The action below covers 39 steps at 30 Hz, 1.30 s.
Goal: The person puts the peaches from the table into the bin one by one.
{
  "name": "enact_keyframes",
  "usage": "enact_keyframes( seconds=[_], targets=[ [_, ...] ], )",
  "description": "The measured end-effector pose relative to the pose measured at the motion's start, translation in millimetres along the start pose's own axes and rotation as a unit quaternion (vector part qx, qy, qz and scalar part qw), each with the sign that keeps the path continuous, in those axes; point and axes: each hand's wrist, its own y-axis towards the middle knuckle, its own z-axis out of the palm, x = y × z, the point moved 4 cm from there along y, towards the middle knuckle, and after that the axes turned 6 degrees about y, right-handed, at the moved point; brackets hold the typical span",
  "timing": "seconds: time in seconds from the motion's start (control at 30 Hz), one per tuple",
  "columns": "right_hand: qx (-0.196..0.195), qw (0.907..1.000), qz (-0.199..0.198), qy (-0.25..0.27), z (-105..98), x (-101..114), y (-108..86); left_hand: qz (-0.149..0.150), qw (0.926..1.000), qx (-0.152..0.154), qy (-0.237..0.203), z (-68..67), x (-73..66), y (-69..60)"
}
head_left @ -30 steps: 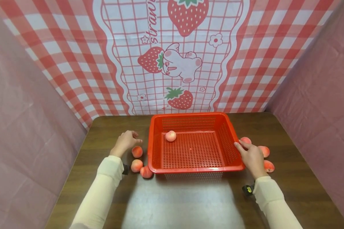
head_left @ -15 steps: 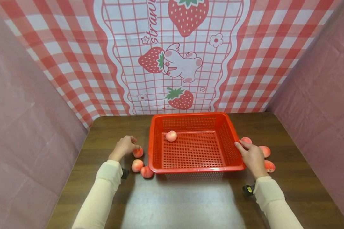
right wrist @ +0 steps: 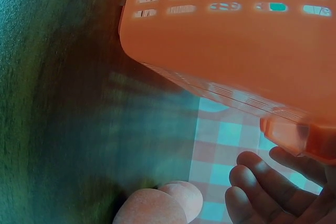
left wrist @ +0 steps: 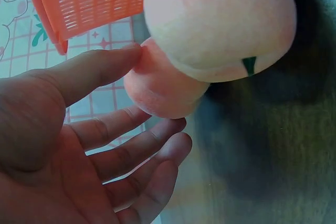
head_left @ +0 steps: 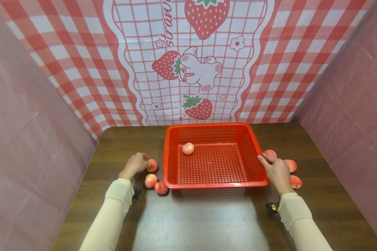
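In the head view, the basket is set on the counter, with the inner peach held in its far left part. Just left of the basket, the left peach is gripped by the left hand. Two near peaches are seen closer to the camera. The basket's right rim is clamped in the right hand's grip, and three right peaches are spread around that hand. In the left wrist view, the left peach is pinched between thumb and fingers, partly covered by a closer peach. In the right wrist view, bent fingers are shown at the rim; the thumb is hidden.
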Motion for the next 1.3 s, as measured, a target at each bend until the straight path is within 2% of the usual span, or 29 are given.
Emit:
enact_keyframes(
  seconds=[0.33,0.63,0.93,1.3],
  targets=[
    [0.007,0.9999,0.01,0.002,0.1,0.0,-0.6,-0.008,0.9999,-0.002,-0.007,3.1,3.8,-2.1],
    [0.003,1.0,0.003,0.0,0.0,0.3,-0.2,-0.005,0.9999,-0.004,-0.009,2.9,4.4,-1.0],
    [-0.004,1.0,-0.005,-0.003,0.3,0.5,-1.1,-0.003,0.9998,-0.013,-0.014,4.5,2.2,-2.4],
    [0.0,1.0,0.003,-0.001,0.3,0.8,-0.8,-0.006,0.9994,-0.031,-0.013,1.8,2.0,-0.9]
  ],
)
